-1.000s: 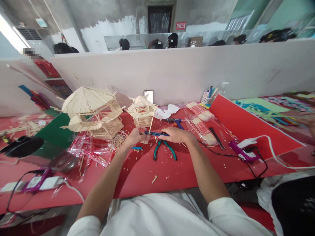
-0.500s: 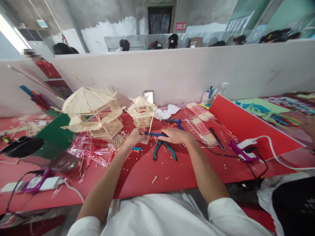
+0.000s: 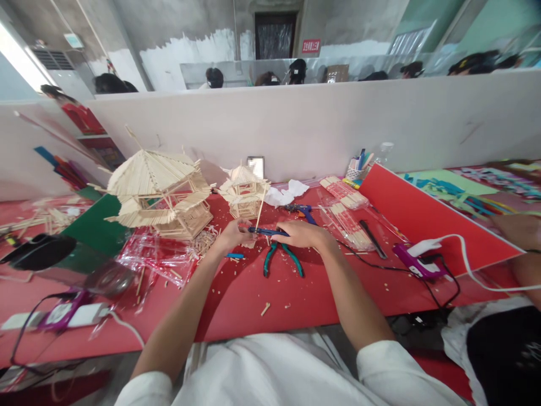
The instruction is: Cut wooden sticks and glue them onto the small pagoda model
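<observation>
Right hand (image 3: 299, 233) grips blue tool (image 3: 266, 230); basket (image 3: 353, 172) holds pens (image 3: 362, 158).

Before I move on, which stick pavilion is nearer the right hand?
The smaller pavilion, beside the white tissue; the larger pavilion stands farther left, away from the right hand.

1. Large model house (image 3: 147, 175) and small model house (image 3: 243, 194): bare wood, matt, ridged by rows of strips.
2. Stick (image 3: 261, 210): plain wood, matt.
3. Green pliers (image 3: 297, 261): smooth handles that look like plastic.
4. Wrappers (image 3: 154, 254): clear plastic, glossy, crinkled.
5. Tissue (image 3: 284, 195): soft paper, crumpled, matt.
6. Bench (image 3: 240, 310): smooth top, faint sheen.
7. Shirt (image 3: 262, 372): matt cloth, loosely creased.
8. Far wall (image 3: 190, 25): patchy, rough-looking, matt.
</observation>
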`<state>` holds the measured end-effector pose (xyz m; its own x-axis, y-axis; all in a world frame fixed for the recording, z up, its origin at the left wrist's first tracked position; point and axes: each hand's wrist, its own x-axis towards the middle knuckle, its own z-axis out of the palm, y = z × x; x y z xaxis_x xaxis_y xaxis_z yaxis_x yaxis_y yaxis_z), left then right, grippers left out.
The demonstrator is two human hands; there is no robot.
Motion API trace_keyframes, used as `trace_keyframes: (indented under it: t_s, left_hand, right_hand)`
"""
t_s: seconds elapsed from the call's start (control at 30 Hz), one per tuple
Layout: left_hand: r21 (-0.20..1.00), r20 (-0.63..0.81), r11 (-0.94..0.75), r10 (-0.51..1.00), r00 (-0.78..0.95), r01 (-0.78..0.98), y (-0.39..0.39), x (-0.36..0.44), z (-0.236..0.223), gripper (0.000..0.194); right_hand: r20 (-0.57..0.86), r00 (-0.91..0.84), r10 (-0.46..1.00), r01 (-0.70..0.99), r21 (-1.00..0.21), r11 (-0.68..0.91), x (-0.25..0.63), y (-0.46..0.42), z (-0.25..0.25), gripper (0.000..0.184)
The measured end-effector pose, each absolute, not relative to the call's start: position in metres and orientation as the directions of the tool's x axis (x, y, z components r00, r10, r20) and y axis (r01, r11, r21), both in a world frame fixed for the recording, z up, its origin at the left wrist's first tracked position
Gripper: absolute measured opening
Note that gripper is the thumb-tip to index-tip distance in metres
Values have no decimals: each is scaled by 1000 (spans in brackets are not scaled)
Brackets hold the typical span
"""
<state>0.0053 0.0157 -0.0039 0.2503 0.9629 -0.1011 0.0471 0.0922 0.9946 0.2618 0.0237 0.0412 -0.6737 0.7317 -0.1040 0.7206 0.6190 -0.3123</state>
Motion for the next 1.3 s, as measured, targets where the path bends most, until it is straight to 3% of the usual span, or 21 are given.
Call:
trace_keyframes:
  t_s: [0.33,0.7,0.87,1.07,1.17,1.3]
  left_hand:
    - [993,-115,110,963,243,32,11,8,2,62]
    - [993,-114,102,954,278,56,10,-1,9,57]
    - [966,-30,-54,948,318,253,19,-23,7,30]
    - [780,78,-203,970,230,593,31,-45,-8,8]
    - [708,62,-201,972,225,676,30,-48,-11,6]
    - [606,-65,-177,961,270,775,28,-48,-8,11]
  right_hand:
    - [-115,-657,745,746,-239,621,262,24,40,55]
    - [-60,-646,761,752,-218,622,262,23,46,49]
    - [-15,-634,773,749,-259,610,269,27,49,45]
    - [51,-667,743,705,-280,652,266,30,44,40]
    - [63,-686,725,684,-284,672,264,31,40,39]
    - [56,-688,723,681,-294,671,263,33,37,39]
